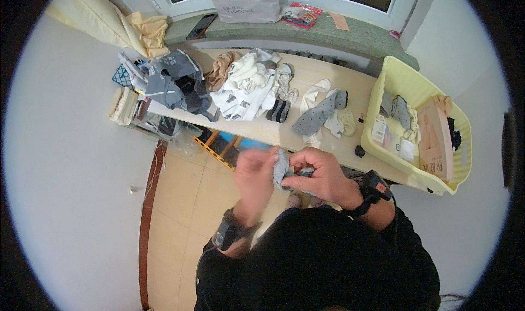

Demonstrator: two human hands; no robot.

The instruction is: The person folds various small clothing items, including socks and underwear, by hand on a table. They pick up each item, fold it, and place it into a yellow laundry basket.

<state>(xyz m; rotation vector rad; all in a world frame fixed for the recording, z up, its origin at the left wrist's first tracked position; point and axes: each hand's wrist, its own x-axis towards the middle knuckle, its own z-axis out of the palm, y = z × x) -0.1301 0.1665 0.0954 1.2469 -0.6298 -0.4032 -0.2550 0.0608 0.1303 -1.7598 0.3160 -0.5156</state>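
A light grey sock, bunched up, is held in front of my body at the table's near edge. My right hand grips it between thumb and fingers, and part of the fabric is hidden inside that hand. Blurred by motion, my left hand pinches the sock's upper left edge with thumb and forefinger. Beyond my hands a grey dotted sock lies on the table, across cream socks. A striped dark sock is beside a heap of white socks.
Dark grey garments and a tan cloth lie left of the heap. At the right stands a yellow plastic basket containing folded socks and a box. The windowsill bears a white pouch and a phone.
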